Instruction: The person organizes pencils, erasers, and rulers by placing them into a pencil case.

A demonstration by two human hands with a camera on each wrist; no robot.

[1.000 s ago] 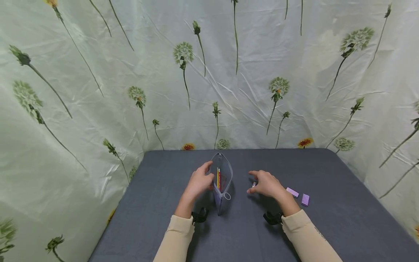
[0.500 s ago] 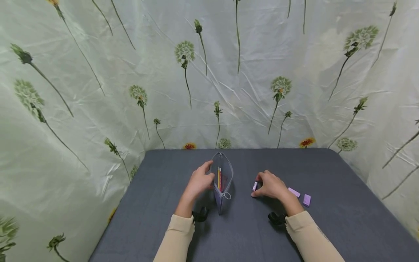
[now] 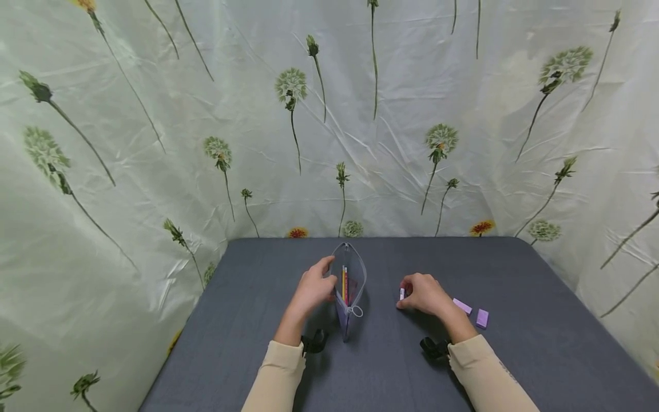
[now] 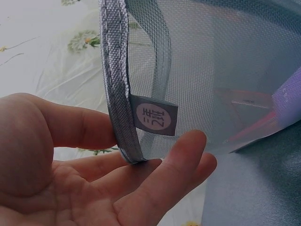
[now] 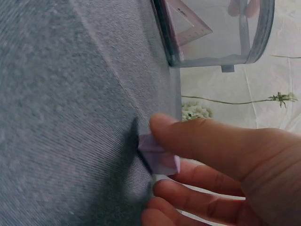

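A grey mesh zip pencil case stands upright on the table with its mouth spread. My left hand holds its zippered edge beside a small fabric tag. Pencils lean inside the case, and a clear set square shows through the mesh. To the right of the case, my right hand pinches a small purple eraser between thumb and fingers, close to the tabletop. Its fingertips partly cover the eraser.
Two more purple erasers, one long block and one shorter block, lie right of my right hand. A dark grey cloth covers the table. Behind it hangs a pale curtain printed with dandelions.
My right hand has shifted slightly right and its fingers have closed from a wide spread onto the small eraser. My left hand and the pencil case stay in place.
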